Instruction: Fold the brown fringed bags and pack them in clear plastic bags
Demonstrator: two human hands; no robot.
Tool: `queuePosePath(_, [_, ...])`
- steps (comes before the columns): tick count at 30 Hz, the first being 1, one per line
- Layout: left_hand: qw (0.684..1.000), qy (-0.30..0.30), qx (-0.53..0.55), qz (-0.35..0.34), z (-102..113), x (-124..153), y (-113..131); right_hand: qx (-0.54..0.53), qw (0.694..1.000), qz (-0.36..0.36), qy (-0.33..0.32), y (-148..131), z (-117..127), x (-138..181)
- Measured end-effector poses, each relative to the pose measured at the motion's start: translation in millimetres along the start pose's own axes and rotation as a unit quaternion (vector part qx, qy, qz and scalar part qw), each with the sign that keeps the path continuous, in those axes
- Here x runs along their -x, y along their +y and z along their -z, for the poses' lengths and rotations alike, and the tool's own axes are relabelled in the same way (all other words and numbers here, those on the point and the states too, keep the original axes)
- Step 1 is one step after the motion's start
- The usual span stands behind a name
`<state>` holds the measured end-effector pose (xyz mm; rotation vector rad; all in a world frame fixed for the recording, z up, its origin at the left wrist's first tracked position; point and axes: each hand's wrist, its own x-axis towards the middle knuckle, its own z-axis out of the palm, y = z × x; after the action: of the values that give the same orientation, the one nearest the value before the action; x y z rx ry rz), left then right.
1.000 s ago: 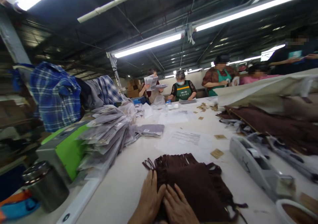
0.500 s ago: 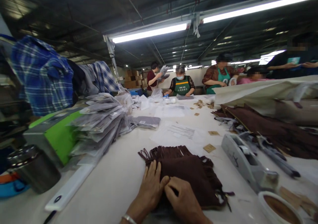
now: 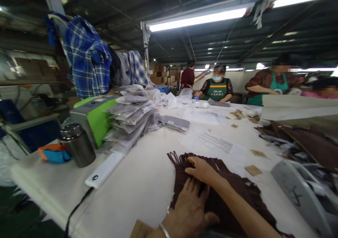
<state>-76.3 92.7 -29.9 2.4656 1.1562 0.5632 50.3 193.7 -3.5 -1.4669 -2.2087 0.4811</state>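
A dark brown fringed cloth (image 3: 237,192) lies folded on the white table (image 3: 137,181) in front of me. My left hand (image 3: 191,206) rests flat on its near left part, fingers stretched out and spread. Reaching further across it, my right hand (image 3: 202,168) presses its fingers down on the fringe at the far left corner, holding nothing. A bracelet shows on my left wrist.
Left of the cloth: a white device with a cable (image 3: 104,169), a steel cup (image 3: 77,144), a green machine (image 3: 91,118), a stack of bagged items (image 3: 132,114). Printed sheets (image 3: 213,143) and card tags (image 3: 252,170) lie beyond; a tape dispenser (image 3: 301,195) and brown fabric (image 3: 311,143) right. Several co-workers stand at the far end.
My view has swung left. My right hand has moved forward from beside the left hand to the cloth's far left fringe; the left hand stays flat on the near part.
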Motion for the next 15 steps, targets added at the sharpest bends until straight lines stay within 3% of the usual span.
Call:
queuePosePath(3, [0.999,0.002,0.040,-0.010,5.4,3.9,3.6,0.026,0.999,-0.002,-0.026,0.1,-9.5,-10.9])
queuePosePath(7, [0.998,-0.015,0.067,-0.006,5.0,5.7,1.2,0.055,0.998,0.002,-0.030,-1.5,-4.9,-8.1])
queuePosePath(15, [0.999,-0.044,0.005,-0.003,1.0,-0.5,-4.3,0.088,0.993,0.055,-0.056,-9.8,-6.5,-12.5])
